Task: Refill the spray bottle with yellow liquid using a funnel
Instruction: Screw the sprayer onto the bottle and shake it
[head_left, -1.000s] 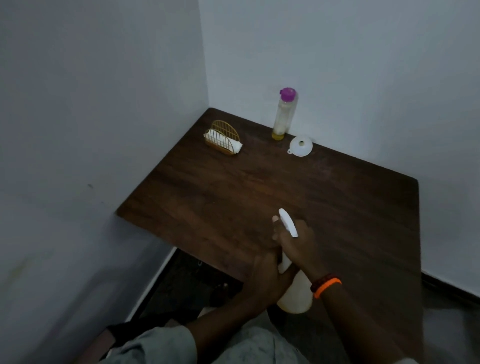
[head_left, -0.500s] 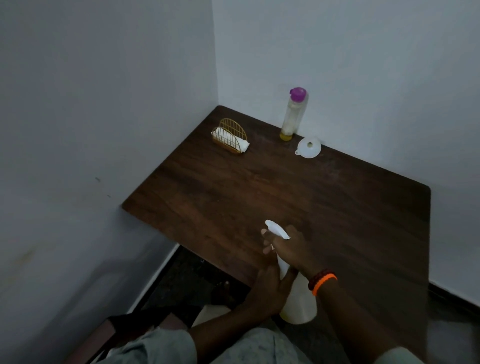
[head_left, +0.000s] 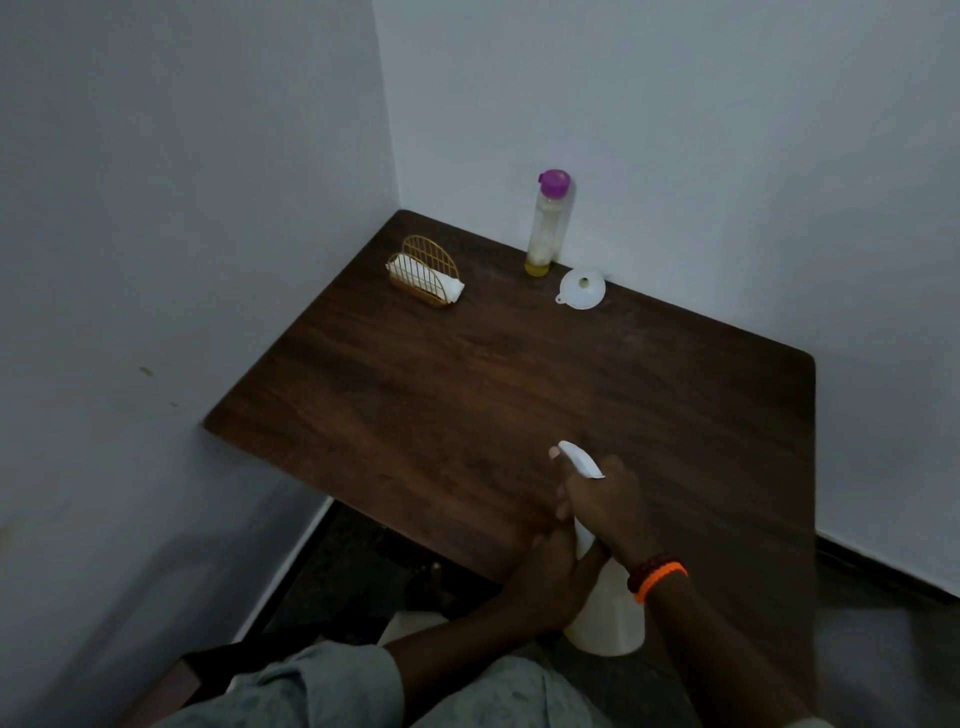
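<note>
- Since half a second ago, little has shifted: both hands stay on the white spray bottle (head_left: 605, 613) at the near edge of the dark wooden table (head_left: 467, 395).
- At far left stands a gold wire holder (head_left: 428, 270) with a white cloth.
- Left hand (head_left: 550, 587) wraps the bottle's body, fingers curled round it.
- Right hand (head_left: 605, 506), wearing an orange wristband (head_left: 660, 577), grips the spray head.
- Against the back wall stands a purple-capped bottle (head_left: 548, 223) with yellow liquid at its bottom, the white funnel (head_left: 582, 288) lying just beside it.
</note>
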